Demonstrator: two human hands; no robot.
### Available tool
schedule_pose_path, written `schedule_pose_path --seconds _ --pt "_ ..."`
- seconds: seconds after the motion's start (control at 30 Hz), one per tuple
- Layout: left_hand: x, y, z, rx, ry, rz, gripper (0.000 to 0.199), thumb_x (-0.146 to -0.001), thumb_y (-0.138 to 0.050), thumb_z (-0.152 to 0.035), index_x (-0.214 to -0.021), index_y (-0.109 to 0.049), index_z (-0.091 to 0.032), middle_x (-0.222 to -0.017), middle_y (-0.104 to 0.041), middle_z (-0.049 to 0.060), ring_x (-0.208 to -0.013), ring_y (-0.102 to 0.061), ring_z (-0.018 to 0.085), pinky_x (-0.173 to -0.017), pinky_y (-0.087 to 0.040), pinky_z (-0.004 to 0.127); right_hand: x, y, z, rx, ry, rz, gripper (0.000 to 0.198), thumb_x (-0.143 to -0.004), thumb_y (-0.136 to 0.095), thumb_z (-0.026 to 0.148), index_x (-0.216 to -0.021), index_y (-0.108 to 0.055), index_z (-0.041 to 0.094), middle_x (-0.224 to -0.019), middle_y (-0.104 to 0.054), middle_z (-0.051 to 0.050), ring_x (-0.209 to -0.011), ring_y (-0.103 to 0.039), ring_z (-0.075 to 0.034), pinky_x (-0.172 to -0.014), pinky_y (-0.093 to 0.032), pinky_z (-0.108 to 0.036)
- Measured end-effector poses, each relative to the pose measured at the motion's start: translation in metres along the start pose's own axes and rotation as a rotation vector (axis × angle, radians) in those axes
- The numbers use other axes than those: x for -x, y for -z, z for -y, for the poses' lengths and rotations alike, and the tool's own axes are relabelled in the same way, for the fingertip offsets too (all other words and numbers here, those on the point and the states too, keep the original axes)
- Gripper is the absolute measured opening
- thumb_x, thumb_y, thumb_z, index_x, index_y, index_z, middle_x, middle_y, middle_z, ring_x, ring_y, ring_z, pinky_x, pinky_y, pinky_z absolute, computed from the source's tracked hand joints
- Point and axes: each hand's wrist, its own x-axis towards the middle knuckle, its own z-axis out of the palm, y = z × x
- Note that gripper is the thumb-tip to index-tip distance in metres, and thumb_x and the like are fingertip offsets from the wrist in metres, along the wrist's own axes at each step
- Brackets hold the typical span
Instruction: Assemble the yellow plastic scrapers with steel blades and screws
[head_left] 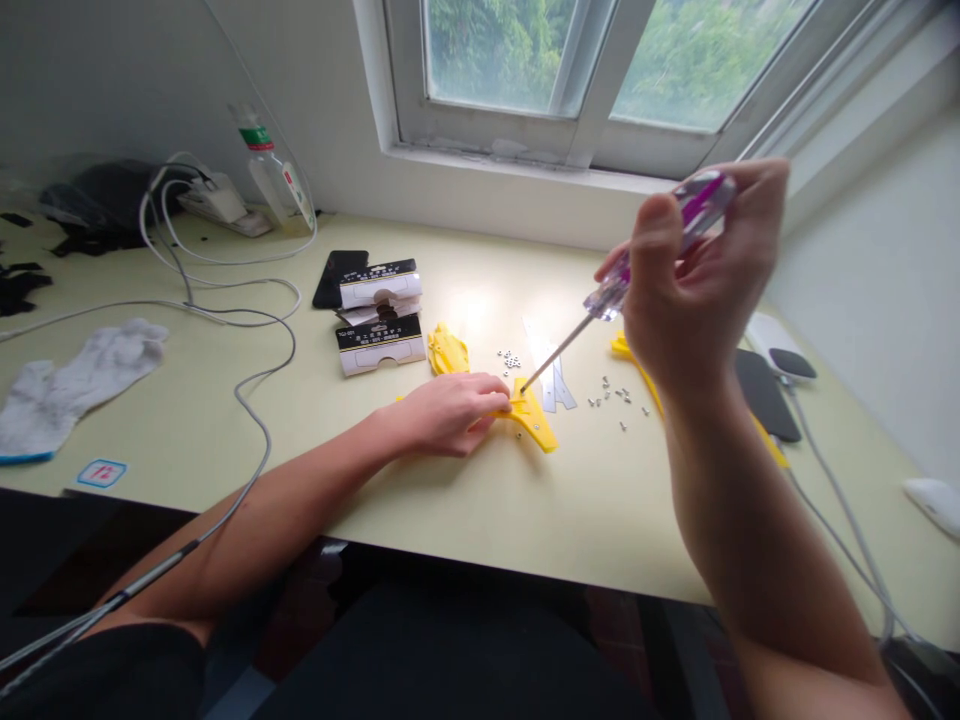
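My left hand (461, 412) is closed around the handle of a yellow plastic scraper (538, 422) just above the table, its wide head pointing right. In my right hand (701, 270), raised high, is a screwdriver (559, 350) with a clear and purple handle. The screwdriver's tip meets the scraper's head beside my left fingertips. Several small nuts (510, 360) lie behind the scraper, and several short screws (622, 394) lie to its right. Flat metal blades (551, 375) rest between them. My left fingers hide part of the scraper's handle.
Yellow plastic parts (448, 350) lie behind my left hand. Printed cardboard packages (381, 343) and a black phone (339, 278) are at back left. A bottle (276, 175), looping cables (289, 345) and white gloves (82, 385) occupy the left. A mouse (934, 505) lies far right.
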Motion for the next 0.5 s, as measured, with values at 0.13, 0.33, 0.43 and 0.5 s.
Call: schedule_pose_path --seconds 0.13,0.33,0.43,0.5 --pt "-0.001 0.001 -0.002 -0.002 0.004 -0.005 0.021 -0.087 -0.049 -0.011 -0.102 -0.063 -0.016 -0.117 -0.066 0.010 -0.101 -0.065 0.020 -0.085 -0.056 0.034 -0.005 0.002 0.010 0.045 0.015 0.010 0.022 -0.096 -0.050 0.047 -0.096 -0.048 0.025 -0.064 -0.052 0.008 -0.047 -0.060 -0.007 -0.040 -0.045 -0.019" --pt "0.000 0.004 -0.002 0.009 0.002 -0.021 0.021 -0.087 -0.050 -0.011 -0.101 -0.063 -0.017 -0.117 -0.066 0.010 -0.103 -0.065 0.020 -0.086 -0.056 0.033 -0.005 0.008 0.007 0.069 -0.017 0.000 0.026 -0.097 -0.045 0.053 -0.106 -0.051 0.030 -0.076 -0.057 0.006 -0.054 -0.064 -0.009 -0.044 -0.048 -0.022" --pt "0.000 0.003 -0.002 0.007 -0.001 -0.025 0.020 -0.086 -0.050 -0.011 -0.100 -0.063 -0.017 -0.117 -0.066 0.010 -0.103 -0.065 0.020 -0.085 -0.056 0.033 -0.003 0.011 -0.001 0.032 -0.041 0.032 0.025 -0.098 -0.043 0.052 -0.112 -0.050 0.033 -0.084 -0.058 0.003 -0.063 -0.068 -0.012 -0.049 -0.050 -0.025" --pt "0.000 0.004 -0.002 0.006 -0.003 -0.024 0.020 -0.086 -0.050 -0.010 -0.100 -0.063 -0.016 -0.117 -0.065 0.010 -0.104 -0.065 0.021 -0.085 -0.056 0.034 -0.003 0.011 -0.005 0.012 -0.031 0.024 0.024 -0.098 -0.043 0.051 -0.112 -0.050 0.033 -0.086 -0.058 0.002 -0.064 -0.068 -0.013 -0.048 -0.048 -0.025"
